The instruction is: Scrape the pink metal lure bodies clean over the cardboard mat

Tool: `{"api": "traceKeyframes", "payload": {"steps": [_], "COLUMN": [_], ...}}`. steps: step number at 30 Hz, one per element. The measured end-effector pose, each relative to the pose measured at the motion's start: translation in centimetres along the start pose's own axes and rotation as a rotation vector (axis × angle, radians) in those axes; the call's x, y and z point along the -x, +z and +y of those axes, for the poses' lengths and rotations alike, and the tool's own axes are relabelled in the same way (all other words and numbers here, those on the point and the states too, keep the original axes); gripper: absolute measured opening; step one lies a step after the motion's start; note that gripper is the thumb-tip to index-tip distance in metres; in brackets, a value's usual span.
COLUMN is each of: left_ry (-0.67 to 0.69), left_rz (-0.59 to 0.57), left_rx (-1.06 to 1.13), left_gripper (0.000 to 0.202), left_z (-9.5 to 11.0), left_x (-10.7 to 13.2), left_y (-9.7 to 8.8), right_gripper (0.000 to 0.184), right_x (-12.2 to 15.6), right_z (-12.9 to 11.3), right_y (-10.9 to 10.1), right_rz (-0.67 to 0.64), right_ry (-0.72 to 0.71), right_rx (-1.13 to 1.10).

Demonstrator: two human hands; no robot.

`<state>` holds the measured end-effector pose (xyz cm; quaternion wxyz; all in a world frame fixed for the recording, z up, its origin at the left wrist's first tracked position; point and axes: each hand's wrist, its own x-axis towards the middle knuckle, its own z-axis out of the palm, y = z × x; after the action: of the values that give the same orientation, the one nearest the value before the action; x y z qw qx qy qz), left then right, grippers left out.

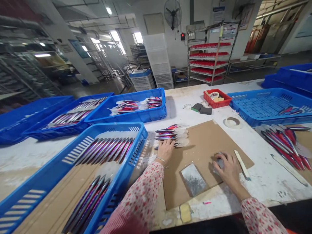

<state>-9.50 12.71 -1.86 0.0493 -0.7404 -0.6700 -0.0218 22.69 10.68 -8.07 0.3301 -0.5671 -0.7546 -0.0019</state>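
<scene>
My left hand (165, 150) reaches forward to a small stack of shiny red and purple fishing lures (169, 135) at the left edge of a brown cardboard sheet (207, 146); its fingers rest flat against the nearest lure. My right hand (227, 169) lies on the cardboard with fingers curled round a small grey object that I cannot make out. A small clear bag of tiny metal parts (193, 178) lies between my hands. A thin white stick (241, 164) lies just right of my right hand.
A blue crate (136, 152) of lures stands at my left, with other blue crates (136, 112) behind it. Another blue crate (260, 109) sits at the right, loose lures (285, 143) before it. A red tray (216, 98), tape rolls (232, 122) and dark blocks (206, 110) lie farther back.
</scene>
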Motion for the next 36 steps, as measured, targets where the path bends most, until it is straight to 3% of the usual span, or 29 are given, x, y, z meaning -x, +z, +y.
{"api": "traceKeyframes", "payload": {"steps": [7, 13, 15, 18, 22, 26, 28, 31, 34, 36], "left_ry": [0.074, 0.173, 0.199, 0.236, 0.26, 0.244, 0.233, 0.22, 0.193, 0.165], "left_rz": [-0.018, -0.154, -0.177, -0.221, -0.303, -0.401, -0.409, -0.372, -0.335, -0.304], "left_rx": [0.11, 0.311, 0.356, 0.368, 0.271, 0.186, 0.189, 0.214, 0.243, 0.255], "left_gripper": [0.029, 0.024, 0.023, 0.023, 0.022, 0.025, 0.026, 0.022, 0.021, 0.027], "left_z": [1.9, 3.1, 3.2, 3.4, 4.2, 5.1, 5.5, 5.7, 5.9, 6.1], "left_x": [7.2, 10.1, 10.2, 9.9, 9.3, 9.0, 9.2, 9.9, 10.4, 10.7], "left_y": [-4.2, -4.7, -4.5, -4.3, -4.4, -4.0, -3.7, -3.2, -2.8, -2.5], "right_gripper": [0.024, 0.031, 0.035, 0.038, 0.038, 0.019, 0.011, 0.018, 0.032, 0.033], "right_x": [-0.2, -1.2, -1.7, -1.9, -1.0, -0.2, -0.2, -0.5, -0.6, -0.1], "right_z": [-0.6, -1.4, 0.2, 4.5, 9.7, 11.2, 10.7, 8.5, 3.8, -0.3], "right_y": [-0.6, -2.5, -3.8, -6.3, -8.4, -8.5, -8.5, -8.8, -8.7, -7.9], "right_rz": [-0.047, -0.237, -0.198, -0.154, -0.332, -0.473, -0.452, -0.206, 0.001, -0.072], "right_ry": [0.035, 0.0, 0.045, 0.238, 0.4, 0.442, 0.475, 0.545, 0.525, 0.46], "right_rx": [-0.022, -0.042, -0.01, 0.166, 0.286, 0.169, 0.144, -0.164, -0.725, -0.979]}}
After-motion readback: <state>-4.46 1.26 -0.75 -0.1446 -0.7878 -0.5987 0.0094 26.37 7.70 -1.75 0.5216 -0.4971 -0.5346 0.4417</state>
